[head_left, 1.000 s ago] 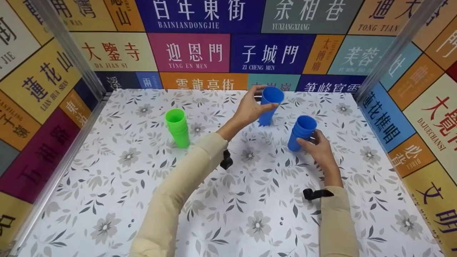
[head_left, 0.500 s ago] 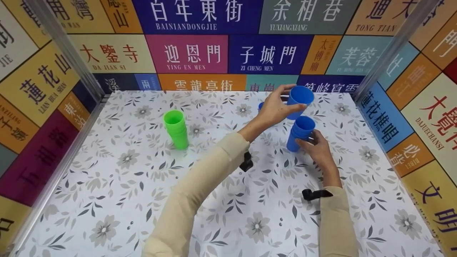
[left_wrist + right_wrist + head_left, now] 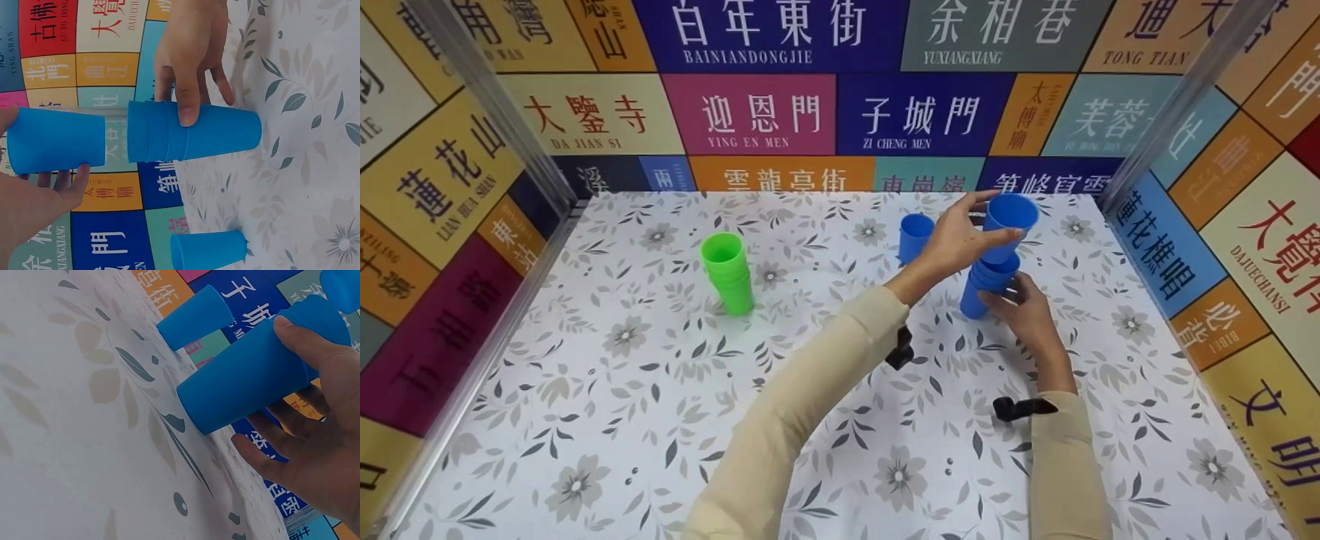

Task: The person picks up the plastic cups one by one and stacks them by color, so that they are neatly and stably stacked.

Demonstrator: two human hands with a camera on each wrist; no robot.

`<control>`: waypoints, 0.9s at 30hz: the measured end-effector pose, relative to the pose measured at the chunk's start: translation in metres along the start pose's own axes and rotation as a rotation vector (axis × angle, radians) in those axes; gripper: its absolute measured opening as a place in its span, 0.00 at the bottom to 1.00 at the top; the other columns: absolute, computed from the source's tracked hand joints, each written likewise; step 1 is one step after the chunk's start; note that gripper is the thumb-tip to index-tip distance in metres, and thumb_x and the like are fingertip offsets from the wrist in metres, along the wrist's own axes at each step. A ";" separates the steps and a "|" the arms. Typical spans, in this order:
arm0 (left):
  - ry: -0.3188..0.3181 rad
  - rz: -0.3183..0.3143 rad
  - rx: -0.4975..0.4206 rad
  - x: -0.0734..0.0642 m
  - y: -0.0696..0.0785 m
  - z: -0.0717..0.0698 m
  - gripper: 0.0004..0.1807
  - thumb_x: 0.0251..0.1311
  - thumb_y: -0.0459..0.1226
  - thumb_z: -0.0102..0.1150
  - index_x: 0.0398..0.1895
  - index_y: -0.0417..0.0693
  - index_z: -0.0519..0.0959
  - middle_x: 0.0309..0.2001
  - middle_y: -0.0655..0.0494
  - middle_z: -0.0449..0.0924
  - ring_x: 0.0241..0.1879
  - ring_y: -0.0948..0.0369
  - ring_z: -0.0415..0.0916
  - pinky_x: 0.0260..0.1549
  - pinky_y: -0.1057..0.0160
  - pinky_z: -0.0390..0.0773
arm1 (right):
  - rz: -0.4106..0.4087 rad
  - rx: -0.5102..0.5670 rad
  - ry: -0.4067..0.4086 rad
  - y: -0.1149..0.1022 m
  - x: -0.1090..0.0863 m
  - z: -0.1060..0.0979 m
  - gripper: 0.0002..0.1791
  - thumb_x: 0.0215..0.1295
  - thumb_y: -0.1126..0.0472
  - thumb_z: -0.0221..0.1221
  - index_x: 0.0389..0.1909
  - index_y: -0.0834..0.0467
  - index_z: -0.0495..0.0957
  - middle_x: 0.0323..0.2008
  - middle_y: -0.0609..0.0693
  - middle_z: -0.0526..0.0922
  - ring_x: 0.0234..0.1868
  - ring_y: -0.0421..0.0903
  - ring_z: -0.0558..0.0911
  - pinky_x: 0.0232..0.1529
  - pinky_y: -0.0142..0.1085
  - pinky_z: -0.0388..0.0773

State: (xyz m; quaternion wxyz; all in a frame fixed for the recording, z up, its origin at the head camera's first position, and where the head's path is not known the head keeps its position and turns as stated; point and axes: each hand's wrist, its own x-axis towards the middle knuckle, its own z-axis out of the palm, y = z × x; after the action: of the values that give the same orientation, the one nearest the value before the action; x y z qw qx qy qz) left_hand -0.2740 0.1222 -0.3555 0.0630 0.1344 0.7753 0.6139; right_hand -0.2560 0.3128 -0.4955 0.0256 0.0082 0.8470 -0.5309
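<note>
My left hand point(image 3: 956, 241) grips a single blue plastic cup point(image 3: 1009, 214) by its sides, mouth up. That cup hangs over a stack of nested blue cups point(image 3: 976, 298); the left wrist view shows a gap between the cup's base point(image 3: 93, 140) and the stack's top rim point(image 3: 135, 132). My right hand point(image 3: 1027, 311) holds the upright stack, thumb on its near side, fingers round the far side, as the right wrist view shows. Another blue cup point(image 3: 913, 238) stands alone on the table behind my left wrist, also visible in the right wrist view.
A stack of nested green cups point(image 3: 735, 283) stands left of centre on the table's flowered white cover point(image 3: 840, 465). Walls with coloured Chinese sign panels point(image 3: 761, 112) enclose the table at the back and both sides.
My left hand has lifted the blue cup away from the lone cup, carried it right, and lowered it towards the stack. The lone cup has come into sight. My right hand has stayed on the stack.
</note>
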 end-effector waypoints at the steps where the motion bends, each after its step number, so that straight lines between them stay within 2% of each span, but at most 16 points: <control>1: 0.003 -0.002 0.006 0.001 -0.001 0.001 0.39 0.56 0.46 0.74 0.71 0.59 0.69 0.67 0.56 0.73 0.62 0.61 0.75 0.56 0.65 0.80 | -0.003 -0.002 0.001 0.000 0.000 0.000 0.52 0.62 0.37 0.64 0.78 0.55 0.51 0.77 0.62 0.59 0.76 0.62 0.63 0.75 0.58 0.60; 8: 0.016 -0.003 0.017 0.003 -0.005 0.009 0.39 0.55 0.46 0.74 0.71 0.58 0.69 0.66 0.57 0.75 0.62 0.62 0.75 0.56 0.66 0.80 | -0.025 0.011 -0.010 0.001 0.001 0.001 0.50 0.65 0.40 0.63 0.79 0.55 0.51 0.77 0.62 0.59 0.76 0.63 0.63 0.76 0.58 0.59; 16: -0.033 -0.003 0.108 0.003 -0.016 0.014 0.40 0.58 0.46 0.72 0.73 0.55 0.66 0.69 0.58 0.73 0.69 0.62 0.70 0.65 0.67 0.73 | -0.026 0.015 -0.002 0.002 0.001 -0.001 0.47 0.66 0.43 0.64 0.78 0.56 0.53 0.76 0.63 0.60 0.75 0.63 0.64 0.75 0.58 0.61; 22: -0.036 -0.024 0.141 0.006 -0.022 0.007 0.44 0.58 0.47 0.72 0.77 0.59 0.61 0.72 0.59 0.70 0.73 0.62 0.66 0.68 0.64 0.71 | 0.000 0.015 0.000 0.000 -0.001 0.000 0.51 0.63 0.38 0.64 0.79 0.56 0.52 0.76 0.63 0.59 0.76 0.63 0.63 0.73 0.59 0.63; 27: -0.001 0.010 0.116 0.011 -0.026 -0.004 0.44 0.59 0.46 0.71 0.77 0.56 0.61 0.72 0.55 0.70 0.72 0.60 0.66 0.68 0.63 0.72 | 0.008 0.039 0.000 0.000 -0.001 0.000 0.52 0.63 0.39 0.65 0.79 0.55 0.50 0.77 0.62 0.58 0.76 0.62 0.62 0.72 0.59 0.65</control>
State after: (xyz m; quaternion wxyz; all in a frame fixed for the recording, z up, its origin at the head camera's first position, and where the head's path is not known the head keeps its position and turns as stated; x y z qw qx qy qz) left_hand -0.2895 0.1158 -0.3792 0.0523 0.1419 0.8088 0.5683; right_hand -0.2552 0.3129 -0.4952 0.0276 0.0122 0.8363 -0.5474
